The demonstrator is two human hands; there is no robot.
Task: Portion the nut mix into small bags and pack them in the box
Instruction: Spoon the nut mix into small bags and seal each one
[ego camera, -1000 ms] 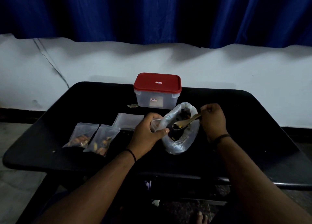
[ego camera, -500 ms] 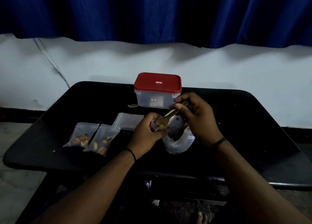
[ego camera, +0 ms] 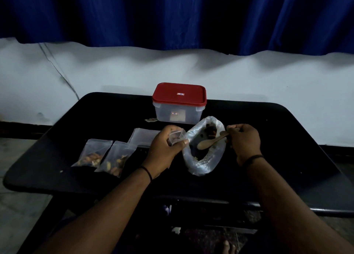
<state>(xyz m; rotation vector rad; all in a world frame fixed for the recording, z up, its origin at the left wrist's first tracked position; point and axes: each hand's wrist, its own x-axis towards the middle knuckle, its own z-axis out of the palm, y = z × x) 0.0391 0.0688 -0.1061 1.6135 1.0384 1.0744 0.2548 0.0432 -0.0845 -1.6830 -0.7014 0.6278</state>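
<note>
Scooping is the step in hand: the right hand [ego camera: 244, 142] pinches a wooden spoon [ego camera: 209, 142] with curled fingers, its bowl inside the open big bag of nut mix [ego camera: 203, 165] on the black surface [ego camera: 287, 138]. The left hand [ego camera: 164, 148] pinches a small bag [ego camera: 175, 136] just beside it. Next, a loaded spoon must reach that narrow mouth. Two filled bags [ego camera: 103, 156] lie left; the red-lidded box [ego camera: 179, 103] is closed.

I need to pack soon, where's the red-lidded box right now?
The box stands at the table's far edge, centre of the head view, just behind the big nut bag.
</note>
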